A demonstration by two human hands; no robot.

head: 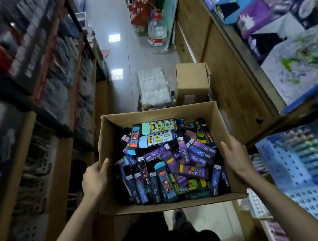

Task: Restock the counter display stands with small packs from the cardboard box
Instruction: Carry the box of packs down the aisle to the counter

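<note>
View: head, the only one, looking down a shop aisle.
Left grip (pixel 94 177): wide, laid flat on the outside of the box's left wall, thumb up at the rim; it closes round no pack.
Right grip (pixel 235 155): wide too, palm pressed on the outside of the right wall, thumb at the rim; its lower fingers are hidden.
Box (pixel 162 206): cardboard, open-topped, held level between the two grips above the floor (pixel 116 52).
Packs (pixel 170 162): a loose heap, mostly purple and blue with a few pale green, inside the box between the grips and touching neither.
Stands (pixel 256 13): blurred coloured displays on the counter (pixel 234 86), well ahead and to the right of the right grip.
Other: shelves (pixel 33 74) out beyond the left grip; a small box (pixel 192 82) and a bottle (pixel 157 35) on the floor ahead of both.
Progress: early, by my reading; the box looks nearly full and no pack is in either grip.
Left to do: likely set the box down near the counter, then lift packs out and load the stands.
</note>
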